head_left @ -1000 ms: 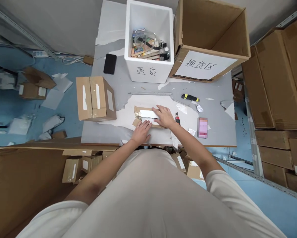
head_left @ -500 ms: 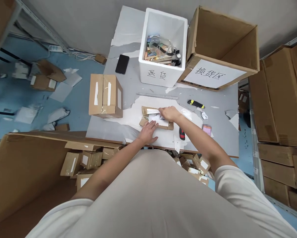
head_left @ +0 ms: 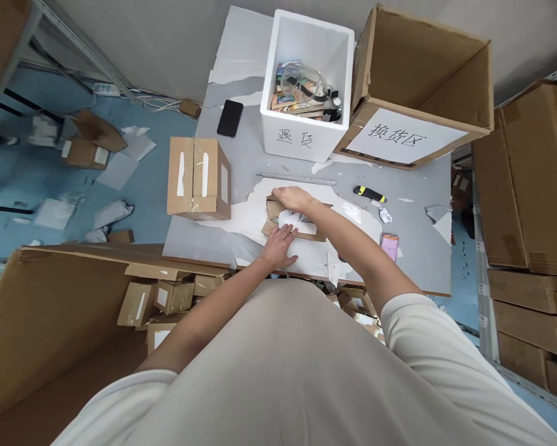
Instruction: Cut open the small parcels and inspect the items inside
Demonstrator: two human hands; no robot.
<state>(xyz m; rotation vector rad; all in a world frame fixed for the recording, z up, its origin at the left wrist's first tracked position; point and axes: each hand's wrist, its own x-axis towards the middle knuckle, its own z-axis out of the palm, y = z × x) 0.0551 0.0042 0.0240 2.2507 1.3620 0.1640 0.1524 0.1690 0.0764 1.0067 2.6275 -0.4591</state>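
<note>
A small opened cardboard box (head_left: 272,210) lies on the white paper at the table's front, with pale wrapping (head_left: 291,218) showing inside. My left hand (head_left: 279,248) rests with spread fingers on its near left edge. Reaching across from the right, my right hand (head_left: 293,198) has its fingers closed at the far left edge of the box, on a cardboard flap. That hand and forearm cover part of the far side. A red and black cutter is almost wholly hidden beneath the right forearm.
A taped carton (head_left: 199,176) and a phone (head_left: 230,118) are at left. Behind stand a white foam box (head_left: 287,139) holding goggles and a large open carton (head_left: 399,139). A yellow-black cutter (head_left: 370,194) and crumpled paper (head_left: 385,215) lie at right.
My right hand has moved left along the far side of the small box to its left corner, and the forearm now covers the red cutter. My left hand has stayed in place.
</note>
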